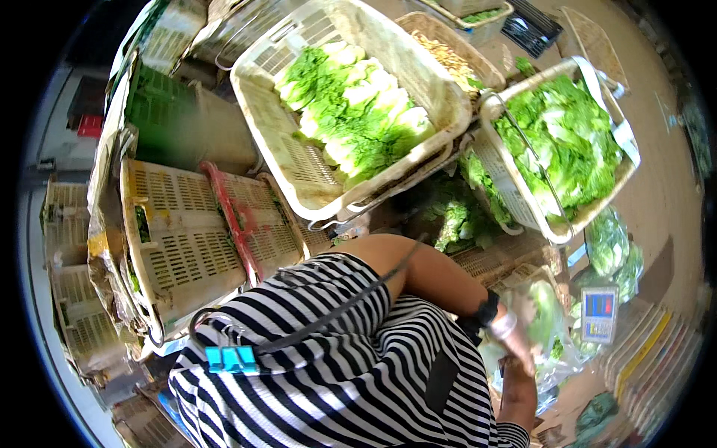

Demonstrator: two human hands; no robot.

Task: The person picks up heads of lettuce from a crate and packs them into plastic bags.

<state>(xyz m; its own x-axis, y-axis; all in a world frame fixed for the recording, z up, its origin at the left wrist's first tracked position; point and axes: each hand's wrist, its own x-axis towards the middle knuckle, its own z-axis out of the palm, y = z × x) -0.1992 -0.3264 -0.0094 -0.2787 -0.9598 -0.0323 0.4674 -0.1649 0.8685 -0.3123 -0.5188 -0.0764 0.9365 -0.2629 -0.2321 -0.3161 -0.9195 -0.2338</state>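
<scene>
The left hand [519, 348] and right hand [515, 372] are meeting beside a clear bag [544, 310] of pale greens, which is sitting low on the right, past the striped shirt [314, 388]. The fingers are blurring together there, so I cannot tell how far either grip is standing open or whether it is holding any plastic.

Working well here is probably calling for one hand steadying the bag while the other is gathering only its edge, taking up plastic rather than pressing on leaves. Thin plastic is likely forgiving little, so keeping it off the crate rims is making sense. A dark cord [336, 321] is running across the shirt, and keeping it clear of the hands is worth some care.

Beyond, tan floor [648, 168] is showing along the right, with more bagged greens [609, 243] lying near a small pale panel [600, 313]. Ahead, a large white crate [267, 127] is holding rows of lettuce [351, 112], and a smaller crate [514, 188] beside it is brimming with loose leaves [560, 142]. Slatted crates [183, 205] are lining the left, a red rim [224, 213] standing out among them.
</scene>
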